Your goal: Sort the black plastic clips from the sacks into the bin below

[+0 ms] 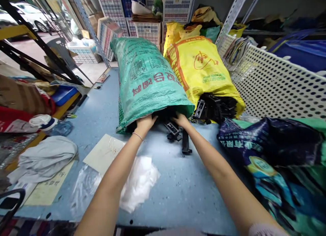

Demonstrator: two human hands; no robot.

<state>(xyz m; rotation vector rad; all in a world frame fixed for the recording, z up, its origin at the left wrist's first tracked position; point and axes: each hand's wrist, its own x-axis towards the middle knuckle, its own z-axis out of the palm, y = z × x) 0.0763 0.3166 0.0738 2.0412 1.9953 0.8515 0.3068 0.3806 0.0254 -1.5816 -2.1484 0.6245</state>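
Observation:
A green woven sack (150, 73) lies on the blue table with its mouth toward me. My left hand (145, 123) reaches into the left side of that mouth; its thumb shows, but its other fingers are hidden inside. At the right side of the opening is my right hand (181, 120), next to black plastic parts, its fingertips out of sight in the dark. One black part (173, 130) rests at the sack's mouth between my hands. A longer black piece (186, 142) sticks out onto the table under my right wrist. What either hand grips is hidden.
A yellow sack (203, 59) holding more black parts (219, 107) lies to the right. Nearer are a dark blue sack (244, 137) and a white perforated basket (277, 80). White plastic bags (140, 185), cardboard (103, 153) and a grey cloth (48, 158) lie on the table (178, 192).

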